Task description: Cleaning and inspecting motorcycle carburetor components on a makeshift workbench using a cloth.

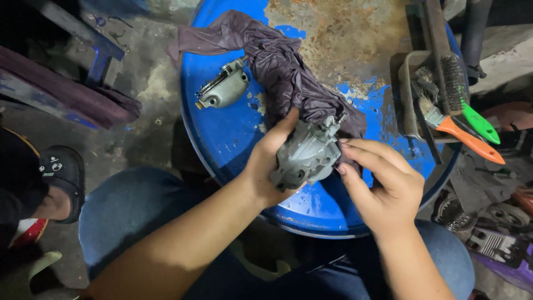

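Rust-patched and blue, a round drum top (pixel 222 139) served as the bench above a grimy concrete floor (pixel 150 78). Over its near edge the left hand (pixel 265 161) had its grip closed around a grey metal carburettor body (pixel 308 155), thumb stretched up along the far side and palm under the part. The right hand (pixel 383 186) met it from the other side, fingertips (pixel 347 153) pressed to the casting's right face; its grip was narrow, touching rather than wrapping. Just behind the part, and touching it, lay a crumpled dark purple rag (pixel 283 72) that trailed across the drum towards the far left rim. Well apart from the hands, on the drum's left half, sat a second grey metal piece, a bowl-shaped cover (pixel 223 88). At the right edge a tray (pixel 404 94) carried a wire brush with a green handle (pixel 463 97) and a paintbrush with an orange handle (pixel 458 130). Blue jeans (pixel 122 216) covered the knees below the drum. At the far left, a foot in a black sandal (pixel 61 178) rested on the floor.
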